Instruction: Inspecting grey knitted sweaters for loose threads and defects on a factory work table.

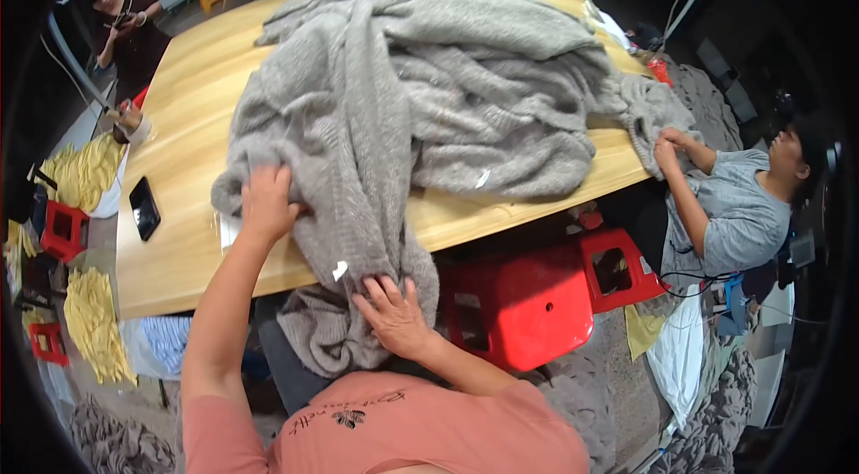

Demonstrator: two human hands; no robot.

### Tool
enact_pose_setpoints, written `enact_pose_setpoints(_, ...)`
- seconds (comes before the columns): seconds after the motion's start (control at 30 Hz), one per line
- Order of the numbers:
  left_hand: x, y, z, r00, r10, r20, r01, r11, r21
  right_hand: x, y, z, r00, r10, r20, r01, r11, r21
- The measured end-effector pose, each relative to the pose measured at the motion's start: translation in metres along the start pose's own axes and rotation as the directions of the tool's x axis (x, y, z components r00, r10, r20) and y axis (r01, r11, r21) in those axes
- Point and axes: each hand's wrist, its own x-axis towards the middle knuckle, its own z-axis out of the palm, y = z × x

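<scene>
A large grey knitted garment [358,116] lies heaped over the wooden table, and its lower end hangs over the front edge onto my lap. My left hand [268,203] rests on the knit at the table's left front, thumb held apart; its fingertips are slightly blurred. Lower down and to the right, my right hand [398,317] lies on the hanging part with its fingers spread. A small white tag [339,271] shows on the cloth between my hands, and another white label [483,177] sits on the heap farther right.
The wooden table [183,125] carries a dark phone [144,208] at its left. To my right stand red plastic stools [528,308]. A person in grey [747,214] at the right handles grey knit. Yellow cloth piles [94,322] lie left; another person [130,22] sits far left.
</scene>
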Motion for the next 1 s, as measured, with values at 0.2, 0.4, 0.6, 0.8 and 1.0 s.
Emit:
enact_pose_setpoints(0.2, -0.043, -0.013, -0.013, 0.991, 0.121, 0.057, -0.104, 0.965, -0.24, -0.043, 0.029, 0.012, 0.91, -0.162, 0.382, 0.044, 0.953, 0.3)
enact_pose_setpoints(0.4, -0.143, -0.015, -0.091, 0.463, 0.076, 0.883, -0.087, 0.995, -0.04, -0.067, 0.069, -0.002, 0.979, 0.157, 0.133, -0.205, 0.768, 0.607)
enact_pose_setpoints(0.6, -0.203, 0.004, -0.108, 0.31, 0.124, 0.943, -0.12, 0.989, -0.091, -0.089, 0.11, -0.03, 0.321, 0.947, -0.035, -0.231, 0.114, 0.966)
enact_pose_setpoints(0.8, -0.121, 0.038, -0.08, 0.933, 0.355, 0.062, -0.346, 0.93, -0.125, -0.093, 0.092, -0.015, 0.285, 0.952, -0.106, -0.114, 0.144, 0.983)
enact_pose_setpoints(1.0, -0.082, 0.033, -0.022, 0.75, 0.659, 0.061, -0.649, 0.75, -0.127, -0.106, 0.095, -0.02, 0.193, 0.964, -0.181, -0.237, 0.225, 0.945)
